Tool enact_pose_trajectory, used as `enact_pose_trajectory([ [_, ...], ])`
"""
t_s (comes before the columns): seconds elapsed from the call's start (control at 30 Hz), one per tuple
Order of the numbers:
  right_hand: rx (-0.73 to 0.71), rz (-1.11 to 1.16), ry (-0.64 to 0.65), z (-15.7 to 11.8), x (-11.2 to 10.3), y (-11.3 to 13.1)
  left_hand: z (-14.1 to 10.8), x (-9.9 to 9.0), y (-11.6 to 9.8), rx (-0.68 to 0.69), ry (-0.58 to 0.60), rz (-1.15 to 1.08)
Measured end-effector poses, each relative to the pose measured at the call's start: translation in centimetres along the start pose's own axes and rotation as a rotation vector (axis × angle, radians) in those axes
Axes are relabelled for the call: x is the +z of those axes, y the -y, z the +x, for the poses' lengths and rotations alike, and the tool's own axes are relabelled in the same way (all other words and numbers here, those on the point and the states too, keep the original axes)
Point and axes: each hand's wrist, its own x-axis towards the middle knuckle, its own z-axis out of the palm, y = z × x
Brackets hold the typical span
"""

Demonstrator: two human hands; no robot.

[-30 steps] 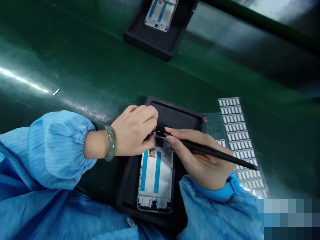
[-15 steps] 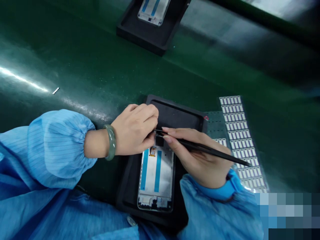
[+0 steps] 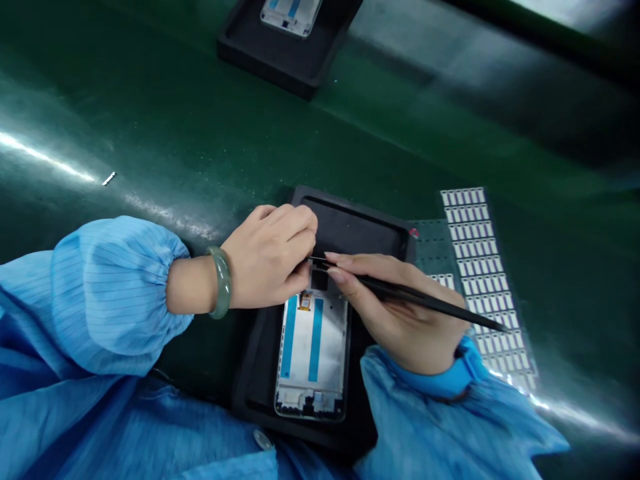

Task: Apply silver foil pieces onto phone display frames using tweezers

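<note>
An open phone frame [image 3: 330, 333] with two blue strips and a small orange flex part [image 3: 305, 302] lies in a black tray [image 3: 360, 217] in front of me. My right hand [image 3: 405, 307] grips black tweezers [image 3: 425, 298], whose tips reach the upper end of the phone. From the left, my left hand [image 3: 270, 260] rests over the phone's upper left corner with fingers curled together. Whatever those fingers pinch is hidden behind them. The tweezer tips meet the left fingertips, and the spot between them is too small to make out.
Right of the tray lie sheets of small white stickers [image 3: 475, 253]. A second black tray [image 3: 280, 63] holding another phone frame [image 3: 293, 17] stands at the back. One small silvery strip [image 3: 109, 179] lies on the green table [image 3: 165, 127] at left.
Both hands and the tweezers keep nearly the same pose at the phone. The view has shifted slightly, so the far tray appears a little higher and further left.
</note>
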Motion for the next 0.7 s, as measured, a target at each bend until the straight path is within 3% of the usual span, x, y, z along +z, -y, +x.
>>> enact_pose_trajectory([
  [0.7, 0.010, 0.015, 0.003, 0.01, -0.05, 0.00, -0.02, -0.03, -0.02, -0.003, 0.010, 0.006],
])
